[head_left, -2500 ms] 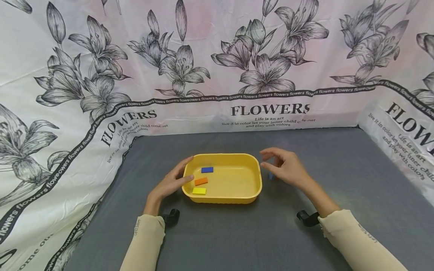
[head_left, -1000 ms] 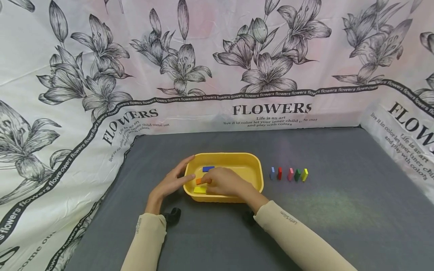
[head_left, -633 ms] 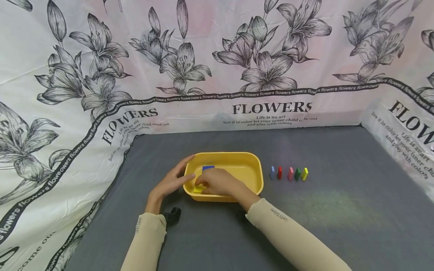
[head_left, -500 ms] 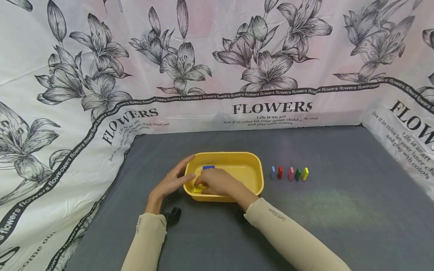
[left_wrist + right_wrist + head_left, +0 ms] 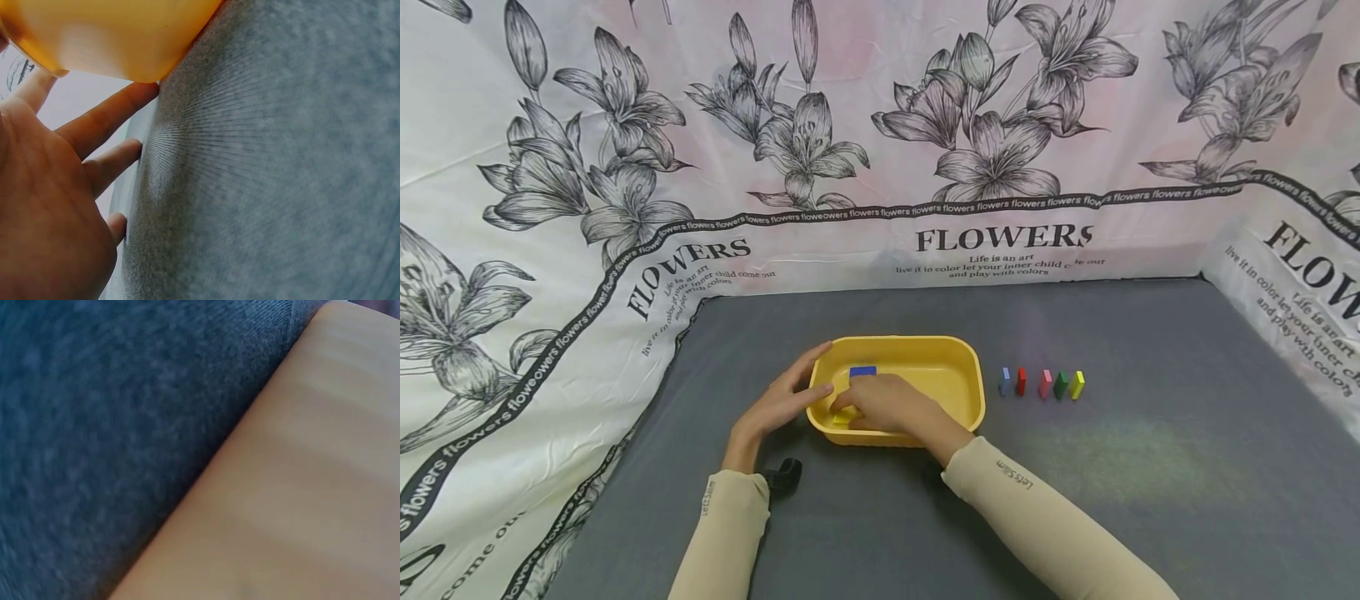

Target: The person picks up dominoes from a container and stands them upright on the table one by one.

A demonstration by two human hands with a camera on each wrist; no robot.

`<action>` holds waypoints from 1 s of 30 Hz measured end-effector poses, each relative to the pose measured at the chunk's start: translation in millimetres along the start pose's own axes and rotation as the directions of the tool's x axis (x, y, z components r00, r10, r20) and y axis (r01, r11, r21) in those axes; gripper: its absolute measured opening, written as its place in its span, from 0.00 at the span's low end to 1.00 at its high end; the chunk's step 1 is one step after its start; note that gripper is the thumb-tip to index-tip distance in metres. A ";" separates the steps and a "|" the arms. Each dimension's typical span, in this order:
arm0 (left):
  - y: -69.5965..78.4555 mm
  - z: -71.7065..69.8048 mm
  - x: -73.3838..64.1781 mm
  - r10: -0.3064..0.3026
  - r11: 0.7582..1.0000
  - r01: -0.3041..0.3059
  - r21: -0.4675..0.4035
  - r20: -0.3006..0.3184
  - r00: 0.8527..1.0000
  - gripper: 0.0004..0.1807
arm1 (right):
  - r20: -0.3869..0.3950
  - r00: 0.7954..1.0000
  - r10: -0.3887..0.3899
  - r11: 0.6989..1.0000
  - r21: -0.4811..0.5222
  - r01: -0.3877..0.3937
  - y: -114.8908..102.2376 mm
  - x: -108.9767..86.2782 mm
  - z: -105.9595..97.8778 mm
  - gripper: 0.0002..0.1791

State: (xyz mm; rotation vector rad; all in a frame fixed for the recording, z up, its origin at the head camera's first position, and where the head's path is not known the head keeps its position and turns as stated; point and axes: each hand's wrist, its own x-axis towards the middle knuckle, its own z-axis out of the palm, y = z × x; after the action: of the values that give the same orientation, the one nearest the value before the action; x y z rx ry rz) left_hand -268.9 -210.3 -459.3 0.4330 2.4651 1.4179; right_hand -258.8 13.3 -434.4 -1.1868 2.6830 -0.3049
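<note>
In the head view, my left hand [image 5: 777,406] rests at the left end of a yellow plastic tub [image 5: 925,346], fingers spread and thumb tip on the rim. The left wrist view shows its straight fingers beside the tub wall [image 5: 125,44]. My right hand [image 5: 887,406] reaches inside, fingers bent down over the tub's left part. Part of a yellow block [image 5: 844,417] shows under its fingertips, and a blue block [image 5: 862,371] lies just behind it. An orange block seen earlier is hidden by this hand; whether the fingers pinch anything is hidden.
Right of the tub, several small blocks stand upright in a row on the grey cloth, among them a light blue [image 5: 1005,382], a red [image 5: 1021,382] and a green one [image 5: 1061,385]. A flower-printed curtain [image 5: 1000,167] hangs behind. The tub's wall [image 5: 300,506] fills much of the right wrist view.
My right hand has left the standing blocks on the right and come into the tub, covering the orange block. Over the last half second it has hardly moved. The left hand stays put.
</note>
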 end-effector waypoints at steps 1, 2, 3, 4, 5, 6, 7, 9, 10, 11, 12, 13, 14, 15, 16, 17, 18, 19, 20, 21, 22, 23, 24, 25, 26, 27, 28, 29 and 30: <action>0.1 0.0 0.1 0.000 1.000 0.000 0.000 -0.001 1.000 0.38 | 0.006 1.000 0.008 1.000 -0.007 -0.008 0.1 -0.5 -0.5 0.22; 0.1 -0.1 0.1 0.000 1.000 0.000 0.002 -0.001 1.000 0.38 | 0.010 1.000 0.014 1.000 -0.014 -0.014 0.2 -1.2 -1.1 0.22; 0.2 -0.1 0.2 0.002 1.000 -0.002 0.005 0.000 1.000 0.38 | 0.013 1.000 0.020 1.000 -0.024 -0.019 0.3 -1.9 -1.8 0.22; 0.4 0.0 0.1 0.003 1.000 -0.003 0.004 0.001 1.000 0.38 | 0.016 1.000 0.024 0.999 -0.032 -0.024 0.3 -2.6 -2.5 0.22; 0.7 0.1 -0.1 0.003 1.000 -0.003 0.004 0.001 1.000 0.38 | 0.018 0.999 0.027 0.999 -0.041 -0.027 0.3 -3.4 -3.4 0.21; 1.2 0.1 -0.2 0.004 1.000 -0.004 0.004 0.000 1.000 0.38 | 0.016 0.999 0.028 0.998 -0.053 -0.028 0.6 -4.1 -4.0 0.21; 1.5 0.2 -0.2 0.007 1.000 -0.007 0.005 0.000 1.000 0.38 | 0.014 0.999 0.029 0.998 -0.061 -0.028 1.2 -4.8 -4.4 0.21; 1.7 0.4 -0.3 0.010 1.000 -0.010 0.008 -0.002 1.000 0.38 | 0.001 1.000 0.028 0.997 -0.073 -0.027 2.5 -6.1 -4.9 0.21; 1.4 0.4 -0.3 0.009 1.000 -0.009 0.007 -0.005 1.000 0.38 | -0.009 1.000 0.025 0.997 -0.075 -0.026 3.5 -6.8 -4.8 0.20; 1.2 0.7 -0.2 0.005 1.000 -0.005 0.008 -0.007 1.000 0.38 | -0.020 1.000 0.024 0.997 -0.073 -0.025 4.7 -7.6 -4.6 0.20; 0.9 0.8 -0.2 0.002 1.000 -0.002 0.007 -0.008 1.000 0.38 | -0.033 0.999 0.025 0.997 -0.072 -0.027 6.2 -8.7 -3.9 0.19; 0.4 0.9 0.0 0.002 1.000 -0.002 0.005 -0.008 1.000 0.38 | -0.047 0.998 0.029 0.997 -0.066 -0.032 8.0 -9.7 -3.4 0.18; -0.1 0.8 0.0 0.000 1.000 0.000 0.001 -0.008 1.000 0.38 | -0.063 0.997 0.032 0.998 -0.058 -0.036 9.6 -10.9 -3.0 0.18; -0.5 0.8 0.1 -0.001 1.000 0.001 -0.004 -0.008 1.000 0.38 | -0.080 0.996 0.035 0.998 -0.051 -0.039 11.4 -12.2 -2.7 0.17; -1.1 0.7 0.1 0.001 1.000 -0.001 -0.006 -0.006 1.000 0.38 | -0.094 0.995 0.037 0.998 -0.048 -0.042 13.3 -13.4 -2.5 0.16; -1.2 0.5 -0.1 0.006 1.000 -0.006 -0.006 -0.003 1.000 0.37 | -0.107 0.993 0.041 0.998 -0.040 -0.046 15.3 -14.6 -2.2 0.16; -1.5 0.2 -0.2 0.012 1.000 -0.012 -0.008 0.001 1.000 0.37 | -0.121 0.992 0.047 0.998 -0.034 -0.052 17.2 -16.0 -2.0 0.15; -1.6 0.0 -0.5 0.016 1.000 -0.016 -0.007 0.003 1.000 0.38 | -0.132 0.990 0.050 0.998 -0.026 -0.054 18.9 -17.2 -2.2 0.16; -1.6 -0.3 -0.7 0.018 1.000 -0.018 -0.006 0.004 1.000 0.38 | -0.142 0.989 0.051 0.998 -0.019 -0.055 20.5 -18.5 -2.4 0.16; -1.4 -0.4 -0.8 0.020 1.000 -0.020 -0.004 0.006 1.000 0.38 | -0.150 0.987 0.055 0.998 -0.010 -0.058 22.0 -20.0 -2.8 0.15; -1.2 -0.5 -0.9 0.022 1.000 -0.022 -0.001 0.008 1.000 0.38 | -0.155 0.986 0.061 0.998 0.000 -0.062 23.4 -21.4 -3.1 0.15; -1.0 -0.5 -0.8 0.020 1.000 -0.020 -0.001 0.008 1.000 0.38 | -0.161 0.985 0.067 0.998 0.013 -0.066 24.9 -22.9 -3.3 0.16; -0.8 -0.4 -0.8 0.018 1.000 -0.018 0.002 0.007 1.000 0.38 | -0.167 0.983 0.071 0.997 0.025 -0.068 26.3 -24.6 -3.8 0.15; -0.8 -0.2 -0.5 0.016 1.000 -0.016 0.004 0.006 1.000 0.38 | -0.172 0.982 0.076 0.997 0.038 -0.070 27.7 -26.3 -4.4 0.14; -0.9 -0.1 -0.1 0.016 1.000 -0.016 0.005 0.007 1.000 0.38 | -0.179 0.981 0.080 0.996 0.052 -0.072 29.2 -28.0 -4.9 0.14; -0.9 0.1 0.3 0.014 1.000 -0.014 0.004 0.006 1.000 0.38 | -0.184 0.979 0.087 0.995 0.066 -0.076 30.8 -29.8 -5.5 0.14; -0.9 0.2 0.7 0.011 1.000 -0.011 0.003 0.006 1.000 0.38 | -0.187 0.978 0.094 0.994 0.077 -0.080 32.6 -31.5 -5.9 0.14; -0.8 0.7 1.2 0.007 1.000 -0.007 0.000 0.006 1.000 0.38 | -0.191 0.976 0.100 0.992 0.091 -0.084 34.6 -33.4 -6.3 0.14; -0.6 1.0 1.5 0.002 1.000 -0.002 -0.003 0.006 1.000 0.38 | -0.195 0.975 0.108 0.990 0.106 -0.088 36.5 -35.5 -6.7 0.14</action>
State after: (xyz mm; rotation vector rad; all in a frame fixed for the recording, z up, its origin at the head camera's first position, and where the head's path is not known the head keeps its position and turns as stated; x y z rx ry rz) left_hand -270.0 -209.2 -460.4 0.4388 2.4583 1.4194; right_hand -262.8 64.5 -434.4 -1.0429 2.8489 -0.5600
